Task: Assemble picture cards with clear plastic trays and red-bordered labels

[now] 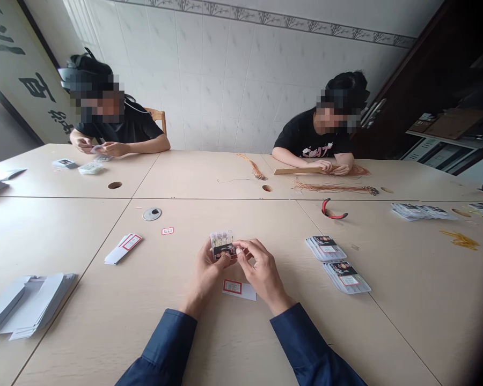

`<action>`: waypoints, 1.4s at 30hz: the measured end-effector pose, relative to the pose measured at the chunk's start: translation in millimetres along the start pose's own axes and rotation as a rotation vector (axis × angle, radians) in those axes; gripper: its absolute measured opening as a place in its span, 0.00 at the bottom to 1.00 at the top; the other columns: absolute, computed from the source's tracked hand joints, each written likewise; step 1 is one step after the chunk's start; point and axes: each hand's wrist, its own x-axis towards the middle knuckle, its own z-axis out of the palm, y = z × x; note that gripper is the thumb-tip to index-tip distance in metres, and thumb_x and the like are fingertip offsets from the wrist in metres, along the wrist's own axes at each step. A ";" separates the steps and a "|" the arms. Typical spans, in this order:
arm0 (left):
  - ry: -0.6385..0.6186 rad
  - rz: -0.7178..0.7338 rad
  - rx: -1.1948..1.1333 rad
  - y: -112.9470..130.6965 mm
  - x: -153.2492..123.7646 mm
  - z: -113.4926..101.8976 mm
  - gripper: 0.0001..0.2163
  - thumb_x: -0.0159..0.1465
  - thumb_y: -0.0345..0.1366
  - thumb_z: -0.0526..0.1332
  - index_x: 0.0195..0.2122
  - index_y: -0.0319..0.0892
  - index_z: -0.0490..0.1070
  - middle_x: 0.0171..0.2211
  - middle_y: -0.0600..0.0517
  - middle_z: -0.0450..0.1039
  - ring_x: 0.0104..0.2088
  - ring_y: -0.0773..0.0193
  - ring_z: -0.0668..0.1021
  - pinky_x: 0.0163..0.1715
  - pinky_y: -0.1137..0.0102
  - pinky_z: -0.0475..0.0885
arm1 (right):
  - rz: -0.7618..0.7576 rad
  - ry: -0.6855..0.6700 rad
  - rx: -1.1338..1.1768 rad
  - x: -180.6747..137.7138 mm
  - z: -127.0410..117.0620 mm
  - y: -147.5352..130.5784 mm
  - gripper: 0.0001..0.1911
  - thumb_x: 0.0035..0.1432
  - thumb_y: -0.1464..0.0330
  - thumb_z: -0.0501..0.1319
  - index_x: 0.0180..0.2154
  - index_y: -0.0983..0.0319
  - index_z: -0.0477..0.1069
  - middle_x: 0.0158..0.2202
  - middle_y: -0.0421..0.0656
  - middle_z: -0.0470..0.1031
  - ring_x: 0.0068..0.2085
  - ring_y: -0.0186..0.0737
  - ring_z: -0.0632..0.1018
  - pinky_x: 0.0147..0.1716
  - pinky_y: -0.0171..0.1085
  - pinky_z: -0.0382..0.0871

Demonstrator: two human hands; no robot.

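- Clear plastic pack (222,245) with a black label, held up off the bench between both hands; the pale contents are too small for me to make out from here.
- Left grip (206,273) is narrow, fingers closed on the pack's lower left. Right grip (261,268) is narrow too, fingertips on its right end. Both touch it, so I can't call either hand nearer.
- Pack's long axis runs roughly left to right, its top edge standing clear above the fingers.
- White card with a red-bordered label (239,289) lies flat just below the hands, on the bench (177,332).
- Open bench on both sides. To the left are white card strips (123,249), then a stack of pale folded sleeves (28,303); to the right, two stacks of black-labelled packs (346,277).
- Far side: a co-worker's hands (330,168) rest on a wooden board (298,170) among copper-coloured strands (334,187). Another person's hands (100,149) work over small packets.
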 end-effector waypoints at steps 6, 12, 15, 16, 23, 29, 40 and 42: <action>-0.010 -0.009 0.003 -1.7 0.4 -1.0 0.12 0.59 0.32 0.63 0.44 0.41 0.70 0.39 0.48 0.77 0.40 0.60 0.79 0.47 0.60 0.74 | 0.015 0.001 0.008 -0.2 -0.1 -0.2 0.09 0.64 0.71 0.54 0.43 0.58 0.72 0.42 0.44 0.74 0.40 0.40 0.76 0.41 0.40 0.74; 0.008 -0.017 -0.003 -0.8 0.9 -0.5 0.13 0.58 0.33 0.64 0.45 0.40 0.70 0.41 0.47 0.77 0.42 0.59 0.79 0.47 0.61 0.74 | 0.002 -0.001 0.006 -0.2 0.2 -0.5 0.09 0.63 0.72 0.54 0.43 0.59 0.71 0.40 0.44 0.73 0.41 0.40 0.76 0.42 0.40 0.73; 0.000 -0.019 -0.019 0.0 0.7 -0.4 0.14 0.58 0.33 0.64 0.46 0.40 0.70 0.42 0.47 0.77 0.43 0.58 0.79 0.48 0.60 0.74 | 0.006 0.019 -0.007 -0.2 0.5 0.5 0.13 0.64 0.71 0.54 0.49 0.58 0.70 0.40 0.44 0.74 0.40 0.40 0.76 0.42 0.40 0.74; -0.001 -0.019 -0.024 0.0 0.7 -0.6 0.14 0.58 0.33 0.64 0.46 0.40 0.70 0.43 0.47 0.77 0.43 0.58 0.79 0.49 0.60 0.74 | 0.003 0.018 -0.012 -0.3 0.5 0.8 0.13 0.64 0.71 0.54 0.49 0.58 0.70 0.41 0.44 0.74 0.40 0.40 0.76 0.43 0.40 0.74; -0.004 -0.016 -0.054 -5.1 1.1 -3.9 0.15 0.58 0.32 0.65 0.47 0.40 0.70 0.42 0.47 0.77 0.42 0.58 0.79 0.49 0.58 0.74 | -0.056 0.020 0.011 0.7 -0.7 1.4 0.15 0.65 0.73 0.53 0.47 0.57 0.74 0.41 0.44 0.76 0.43 0.40 0.77 0.44 0.40 0.73; -0.002 -0.031 -0.020 -6.4 0.8 -4.4 0.14 0.58 0.31 0.64 0.45 0.39 0.70 0.40 0.47 0.77 0.40 0.60 0.79 0.47 0.60 0.75 | -0.034 0.038 0.014 1.0 -0.2 3.3 0.12 0.64 0.73 0.53 0.42 0.58 0.74 0.40 0.44 0.76 0.42 0.40 0.77 0.44 0.40 0.74; 0.000 -0.039 -0.004 -4.8 1.8 -4.3 0.14 0.58 0.29 0.63 0.45 0.40 0.70 0.40 0.49 0.77 0.40 0.61 0.80 0.45 0.64 0.75 | -0.019 0.054 -0.021 -0.2 -0.4 2.4 0.12 0.63 0.72 0.53 0.45 0.58 0.72 0.40 0.43 0.75 0.40 0.40 0.77 0.42 0.40 0.74; -0.001 -0.052 -0.005 -4.6 1.7 -4.9 0.14 0.58 0.29 0.63 0.46 0.40 0.69 0.40 0.48 0.77 0.40 0.60 0.80 0.46 0.64 0.75 | -0.022 0.051 -0.025 0.0 -0.8 3.2 0.13 0.63 0.72 0.53 0.46 0.57 0.72 0.41 0.43 0.75 0.41 0.40 0.77 0.43 0.40 0.74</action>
